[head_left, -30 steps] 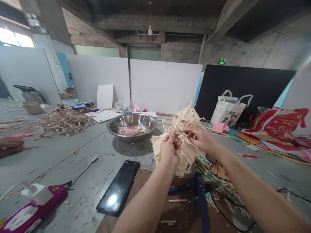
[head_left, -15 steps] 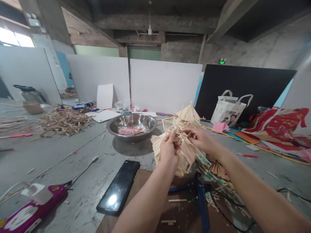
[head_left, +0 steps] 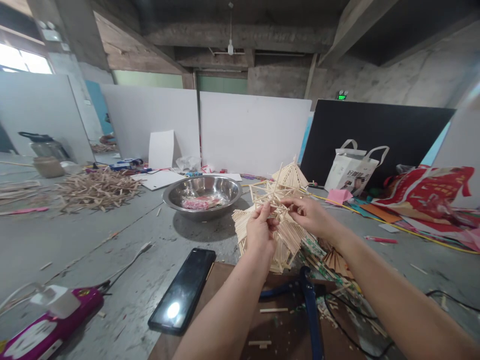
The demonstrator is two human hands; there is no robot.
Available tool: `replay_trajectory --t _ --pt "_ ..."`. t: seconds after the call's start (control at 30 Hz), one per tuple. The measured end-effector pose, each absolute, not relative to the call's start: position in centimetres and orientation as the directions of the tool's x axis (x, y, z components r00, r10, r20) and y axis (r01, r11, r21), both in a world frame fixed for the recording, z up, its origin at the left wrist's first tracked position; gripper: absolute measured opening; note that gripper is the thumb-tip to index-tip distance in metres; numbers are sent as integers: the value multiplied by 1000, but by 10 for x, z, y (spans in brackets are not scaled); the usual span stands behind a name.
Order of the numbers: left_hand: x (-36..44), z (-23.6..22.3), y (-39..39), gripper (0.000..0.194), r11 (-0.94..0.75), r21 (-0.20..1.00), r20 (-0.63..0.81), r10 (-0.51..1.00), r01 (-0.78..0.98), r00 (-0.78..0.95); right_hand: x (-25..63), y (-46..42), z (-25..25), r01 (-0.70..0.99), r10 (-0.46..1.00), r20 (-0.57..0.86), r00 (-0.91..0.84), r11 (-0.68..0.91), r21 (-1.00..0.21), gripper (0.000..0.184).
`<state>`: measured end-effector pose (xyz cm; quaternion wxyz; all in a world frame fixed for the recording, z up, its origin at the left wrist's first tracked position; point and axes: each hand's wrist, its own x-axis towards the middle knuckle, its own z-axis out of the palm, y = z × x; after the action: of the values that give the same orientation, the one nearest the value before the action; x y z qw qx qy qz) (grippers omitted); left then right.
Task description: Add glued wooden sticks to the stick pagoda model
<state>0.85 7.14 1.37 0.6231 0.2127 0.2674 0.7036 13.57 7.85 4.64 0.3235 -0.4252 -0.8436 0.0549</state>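
The left hand (head_left: pixel 261 232), in the middle of the frame, pinches the pale angular model of thin wooden sticks (head_left: pixel 287 242) between thumb and fingers. The fingertips of the right hand (head_left: pixel 310 215) touch the same model just to the right; whether that grip pinches a stick, I cannot tell. Nearer the lower edge, a dark blue two-handled tool (head_left: pixel 312 310) lies on a flat brown board (head_left: pixel 288 332). Left of the board is a black rectangular phone (head_left: pixel 183 290). A round shiny steel bowl (head_left: pixel 202 215) stands left of the model, holding clear plastic packets (head_left: pixel 202 201).
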Motion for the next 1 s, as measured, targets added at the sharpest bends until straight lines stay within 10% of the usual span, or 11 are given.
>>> replay_trajectory --t 1.0 --pt "8 14 72 25 -88 641 -26 990 -762 -136 134 77 47 680 723 540 -430 653 -333 33"
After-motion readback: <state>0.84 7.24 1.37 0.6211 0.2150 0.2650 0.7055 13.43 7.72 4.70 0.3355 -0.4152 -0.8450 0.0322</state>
